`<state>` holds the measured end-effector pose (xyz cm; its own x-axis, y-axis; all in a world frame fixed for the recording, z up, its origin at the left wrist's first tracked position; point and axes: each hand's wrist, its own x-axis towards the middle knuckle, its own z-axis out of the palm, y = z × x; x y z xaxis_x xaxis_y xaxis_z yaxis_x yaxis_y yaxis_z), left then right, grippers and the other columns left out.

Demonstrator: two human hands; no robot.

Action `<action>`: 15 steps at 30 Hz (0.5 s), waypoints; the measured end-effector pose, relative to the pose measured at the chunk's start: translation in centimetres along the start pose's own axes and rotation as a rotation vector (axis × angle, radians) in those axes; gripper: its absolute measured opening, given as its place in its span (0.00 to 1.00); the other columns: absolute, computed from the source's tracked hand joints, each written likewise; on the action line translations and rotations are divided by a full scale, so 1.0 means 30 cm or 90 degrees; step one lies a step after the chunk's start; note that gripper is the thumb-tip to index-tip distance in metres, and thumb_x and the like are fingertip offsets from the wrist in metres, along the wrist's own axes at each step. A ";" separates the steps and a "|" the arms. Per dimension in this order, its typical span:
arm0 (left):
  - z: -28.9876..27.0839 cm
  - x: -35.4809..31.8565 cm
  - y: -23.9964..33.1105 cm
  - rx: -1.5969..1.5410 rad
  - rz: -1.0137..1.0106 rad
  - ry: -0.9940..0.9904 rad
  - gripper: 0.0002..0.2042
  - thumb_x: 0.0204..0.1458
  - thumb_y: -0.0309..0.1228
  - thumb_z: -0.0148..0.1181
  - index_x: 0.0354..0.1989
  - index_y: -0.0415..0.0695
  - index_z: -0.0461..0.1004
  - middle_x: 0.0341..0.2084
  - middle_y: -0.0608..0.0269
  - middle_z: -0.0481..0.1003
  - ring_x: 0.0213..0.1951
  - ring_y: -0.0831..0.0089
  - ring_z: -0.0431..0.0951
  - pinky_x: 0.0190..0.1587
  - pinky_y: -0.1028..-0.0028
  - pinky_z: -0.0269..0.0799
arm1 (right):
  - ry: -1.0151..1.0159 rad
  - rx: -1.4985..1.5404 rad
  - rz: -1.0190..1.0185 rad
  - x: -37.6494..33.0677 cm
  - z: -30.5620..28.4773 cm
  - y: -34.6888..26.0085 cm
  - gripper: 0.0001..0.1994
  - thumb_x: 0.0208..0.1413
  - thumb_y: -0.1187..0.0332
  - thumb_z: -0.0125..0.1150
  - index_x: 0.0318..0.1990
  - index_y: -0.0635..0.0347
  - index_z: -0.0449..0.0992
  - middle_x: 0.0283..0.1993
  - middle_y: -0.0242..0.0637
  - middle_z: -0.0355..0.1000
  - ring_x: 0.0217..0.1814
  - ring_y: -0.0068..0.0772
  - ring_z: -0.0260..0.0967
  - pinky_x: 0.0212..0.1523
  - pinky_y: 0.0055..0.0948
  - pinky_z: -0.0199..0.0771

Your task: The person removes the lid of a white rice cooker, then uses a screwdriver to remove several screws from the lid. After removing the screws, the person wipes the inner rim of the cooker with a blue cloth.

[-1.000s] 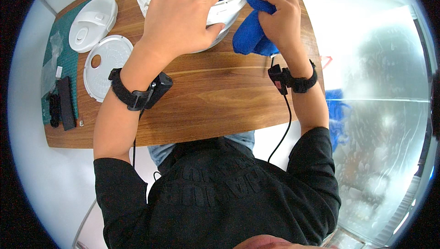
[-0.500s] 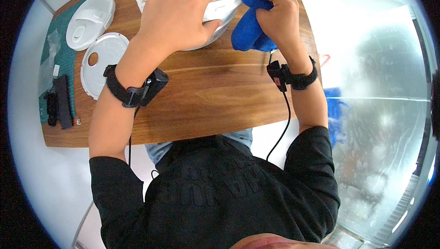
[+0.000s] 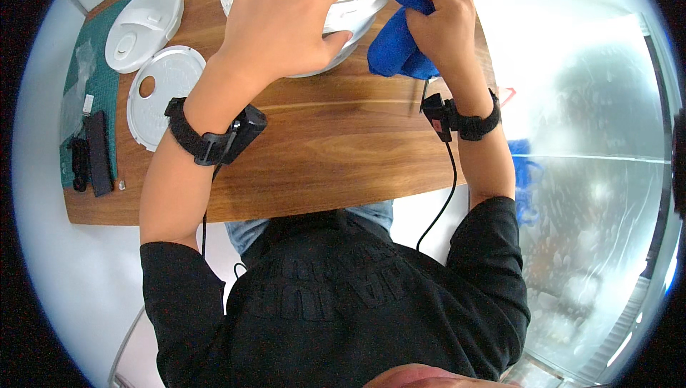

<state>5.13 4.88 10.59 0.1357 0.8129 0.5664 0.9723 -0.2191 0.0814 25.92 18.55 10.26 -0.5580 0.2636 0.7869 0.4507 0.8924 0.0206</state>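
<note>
A white round cooker body [image 3: 361, 6] with a dark interior, looking like a rice cooker, stands at the far edge of the table, its far side cut off by the frame. My left hand [image 3: 282, 27] lies over its near left rim, thumb bent down along the outer wall, gripping it. At the cooker's right side, my right hand [image 3: 443, 16] closes around a bunched blue cloth [image 3: 396, 45]. The cloth's upper end meets the right rim; its lower folds hang beside the wall. Both wrists wear black straps with small black boxes and cables.
On the wooden table's [image 3: 321, 159] left lie a white oval lid [image 3: 146, 27] and a white round plate with a hole [image 3: 168, 81]. A green mat [image 3: 107, 88] carries a clear plastic bag and dark strips [image 3: 98, 152]. To the right stands a frosted glass panel [image 3: 586, 209].
The cloth and my right hand have shifted slightly right. My left hand and the cooker appear slightly farther right too, partly with the view's own small shift. Both grips stay the same.
</note>
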 end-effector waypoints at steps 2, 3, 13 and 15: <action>-0.002 0.000 0.001 -0.001 -0.006 0.003 0.19 0.45 0.47 0.72 0.37 0.48 0.76 0.27 0.56 0.82 0.31 0.50 0.83 0.31 0.54 0.77 | -0.006 0.018 -0.014 -0.001 -0.012 -0.015 0.19 0.35 0.80 0.67 0.38 0.50 0.89 0.44 0.39 0.75 0.49 0.48 0.72 0.48 0.42 0.78; 0.000 -0.001 0.002 -0.002 -0.009 0.005 0.19 0.45 0.47 0.72 0.37 0.48 0.76 0.27 0.56 0.82 0.31 0.50 0.83 0.32 0.54 0.77 | -0.005 0.027 -0.020 -0.006 -0.011 -0.016 0.19 0.35 0.80 0.67 0.37 0.50 0.89 0.44 0.39 0.75 0.49 0.48 0.72 0.47 0.42 0.78; -0.001 0.002 0.001 0.019 -0.001 -0.006 0.18 0.46 0.48 0.71 0.37 0.49 0.76 0.28 0.56 0.82 0.31 0.50 0.83 0.32 0.55 0.78 | -0.046 0.038 0.019 0.050 -0.049 -0.036 0.14 0.38 0.84 0.64 0.36 0.63 0.86 0.47 0.49 0.75 0.50 0.53 0.72 0.50 0.46 0.76; 0.002 0.003 0.003 0.010 -0.006 -0.005 0.19 0.46 0.48 0.71 0.37 0.49 0.76 0.27 0.56 0.82 0.31 0.50 0.83 0.32 0.55 0.78 | -0.042 0.035 0.034 0.044 -0.045 -0.039 0.14 0.38 0.84 0.64 0.35 0.63 0.86 0.47 0.49 0.76 0.51 0.53 0.72 0.51 0.46 0.76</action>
<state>5.24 4.96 10.58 0.1286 0.8192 0.5590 0.9764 -0.2031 0.0730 25.60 17.35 12.10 -0.5797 0.3341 0.7432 0.4438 0.8944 -0.0559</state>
